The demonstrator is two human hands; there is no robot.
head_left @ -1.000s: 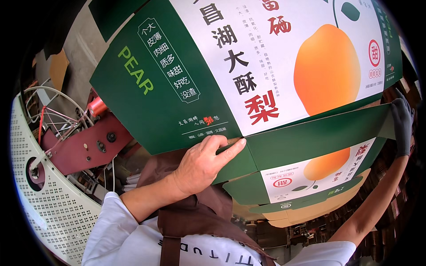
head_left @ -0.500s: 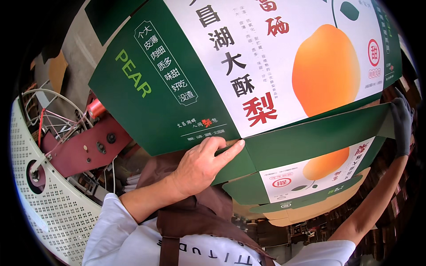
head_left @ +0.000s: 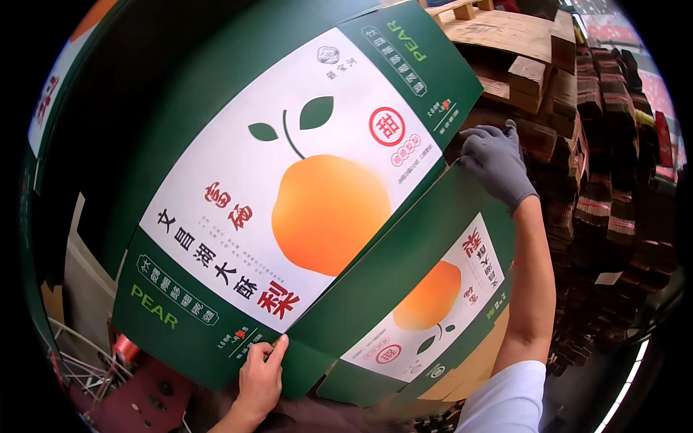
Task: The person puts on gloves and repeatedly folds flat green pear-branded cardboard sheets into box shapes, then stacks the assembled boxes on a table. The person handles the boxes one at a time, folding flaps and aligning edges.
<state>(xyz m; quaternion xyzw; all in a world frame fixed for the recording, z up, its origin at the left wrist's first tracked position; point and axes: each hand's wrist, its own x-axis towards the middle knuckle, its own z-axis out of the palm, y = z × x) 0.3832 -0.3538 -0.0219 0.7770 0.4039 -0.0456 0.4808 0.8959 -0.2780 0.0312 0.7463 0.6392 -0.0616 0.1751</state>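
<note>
A large printed cardboard box blank (head_left: pixel 209 166), green and white with a big yellow-orange pear picture, spreads out before me. A narrower flap (head_left: pixel 375 289) folds down along its near edge and carries a smaller pear picture. My bare left hand (head_left: pixel 261 379) pinches the crease at the near left corner, thumb and fingers closed on the board. At the far right end of that crease, my right hand (head_left: pixel 499 162), in a grey glove, grips the edge with its fingers partly hidden behind the board. Bare brown cardboard (head_left: pixel 473 364) shows under the flap.
Wooden pallets (head_left: pixel 505 36) stand at the upper right, close to the gloved hand. Beyond them rise several stacks of bundled cardboard (head_left: pixel 599 180). A dark red machine part (head_left: pixel 137 408) lies at the lower left. Another printed sheet (head_left: pixel 47 108) shows at the left edge.
My view has turned right, bringing the pallets and stacks into sight. The box blank now lies at a steeper slant, more of its main panel showing. Both hands still hold its crease.
</note>
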